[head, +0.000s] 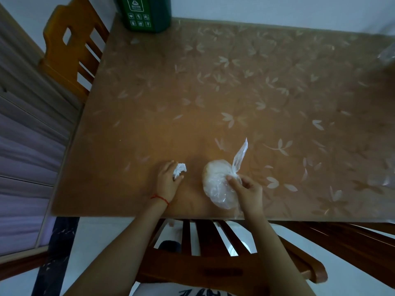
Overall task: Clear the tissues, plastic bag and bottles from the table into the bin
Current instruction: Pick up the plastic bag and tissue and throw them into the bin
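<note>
A crumpled white tissue (179,169) lies near the table's front edge, and my left hand (167,182) grips it with fingers curled round it. To its right sits a clear plastic bag (215,182) with something pale and round inside, its twisted top sticking up. My right hand (245,190) pinches the bag at its neck. The green bin (145,13) stands on the table at the far left corner. A blurred clear object (388,54) shows at the right edge; I cannot tell whether it is a bottle.
The table (213,92) has a brown cover with a leaf pattern. One wooden chair (70,50) stands at the table's left side, another wooden chair (213,253) is tucked in front of me. A wall runs behind the table.
</note>
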### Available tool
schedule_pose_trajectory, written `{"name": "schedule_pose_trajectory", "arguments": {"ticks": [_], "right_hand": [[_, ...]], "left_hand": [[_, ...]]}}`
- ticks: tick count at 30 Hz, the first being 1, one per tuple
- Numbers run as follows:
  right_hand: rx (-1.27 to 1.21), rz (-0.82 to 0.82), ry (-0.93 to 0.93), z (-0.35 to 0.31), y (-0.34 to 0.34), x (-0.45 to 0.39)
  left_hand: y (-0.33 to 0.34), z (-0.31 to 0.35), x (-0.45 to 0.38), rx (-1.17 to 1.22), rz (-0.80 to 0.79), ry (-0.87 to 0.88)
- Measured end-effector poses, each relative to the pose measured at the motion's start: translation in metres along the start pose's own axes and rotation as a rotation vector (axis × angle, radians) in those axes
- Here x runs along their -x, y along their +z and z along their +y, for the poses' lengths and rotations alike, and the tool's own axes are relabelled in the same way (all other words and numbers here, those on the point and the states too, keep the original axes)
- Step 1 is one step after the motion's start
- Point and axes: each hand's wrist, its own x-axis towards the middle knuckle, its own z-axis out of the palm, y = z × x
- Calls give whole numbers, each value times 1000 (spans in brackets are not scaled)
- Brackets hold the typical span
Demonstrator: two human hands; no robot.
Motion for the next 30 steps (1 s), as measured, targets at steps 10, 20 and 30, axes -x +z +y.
{"name": "schedule_pose_trajectory", "arguments": {"ticks": [10, 20, 30], "right_hand": [[12, -16, -19, 1, 3, 6], [13, -57, -43, -14, 17, 15], [30, -232, -96, -30, 51, 30]], "left_hand": [[-5, -4, 2, 23, 136, 67], [-45, 12, 28, 411, 188, -220], [-90, -5, 73, 524, 454, -184]]}}
